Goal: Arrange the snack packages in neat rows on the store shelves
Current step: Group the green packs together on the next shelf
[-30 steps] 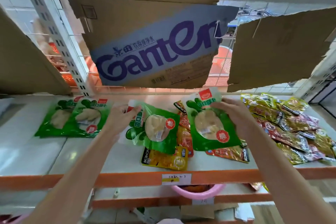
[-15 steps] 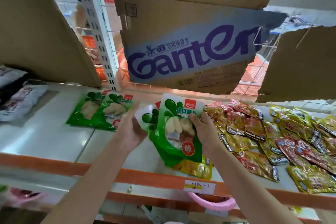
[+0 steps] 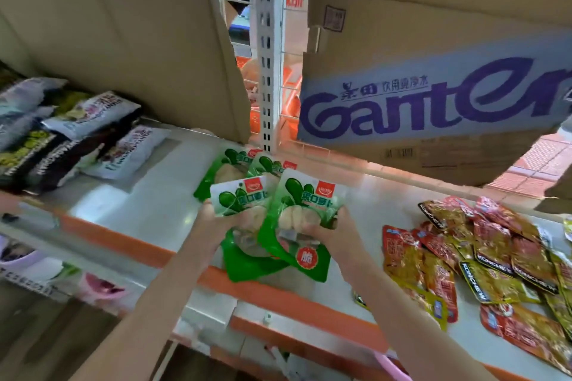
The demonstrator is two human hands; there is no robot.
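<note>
Both arms reach forward over the shelf edge [image 3: 130, 244]. The left hand [image 3: 213, 219] pinches one green packet [image 3: 238, 198]; the right hand [image 3: 328, 226] grips another green packet [image 3: 297, 226], at its three o'clock.

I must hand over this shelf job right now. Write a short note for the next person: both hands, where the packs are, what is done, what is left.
Left hand holds one green pack; right hand holds another green pack, both above the shelf front.
Done: two green packs lie side by side at the back.
Left: set down the held packs in line with them; sort the red and yellow packs, a loose heap on the right.
</note>
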